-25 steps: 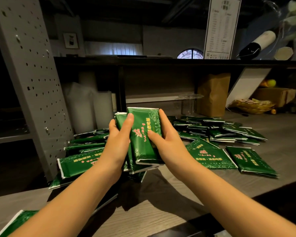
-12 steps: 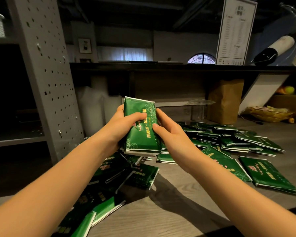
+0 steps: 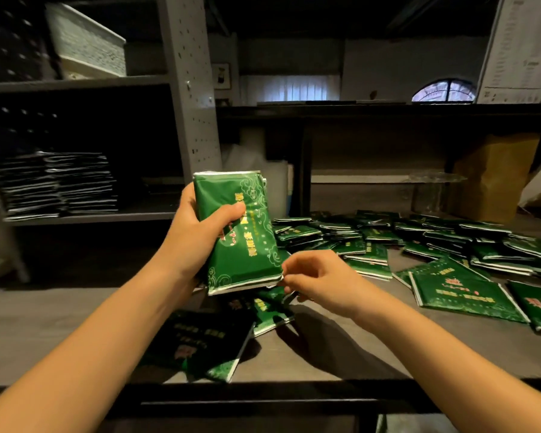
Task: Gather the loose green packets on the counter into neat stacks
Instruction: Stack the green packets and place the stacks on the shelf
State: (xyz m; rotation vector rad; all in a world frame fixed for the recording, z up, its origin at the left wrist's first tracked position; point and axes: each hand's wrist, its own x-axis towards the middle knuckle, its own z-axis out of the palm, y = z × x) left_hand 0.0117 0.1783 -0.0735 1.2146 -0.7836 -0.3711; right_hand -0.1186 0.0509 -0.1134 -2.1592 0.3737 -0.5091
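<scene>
now tap the bundle of packets (image 3: 242, 267) square, edges flush, before setting down. gripped upright above the counter (image 3: 450, 348) by the left hand (image 3: 194, 235), thumb across the front. right hand (image 3: 319, 276) loosely curled at its lower corner; pinching or only touching, cannot tell. loose packets (image 3: 419, 242) scattered beyond. gold and red print (image 3: 249, 242), unreadable.

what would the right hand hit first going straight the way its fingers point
Probably the lower corner of the packet stack in the left hand, just beyond the right hand.
</scene>
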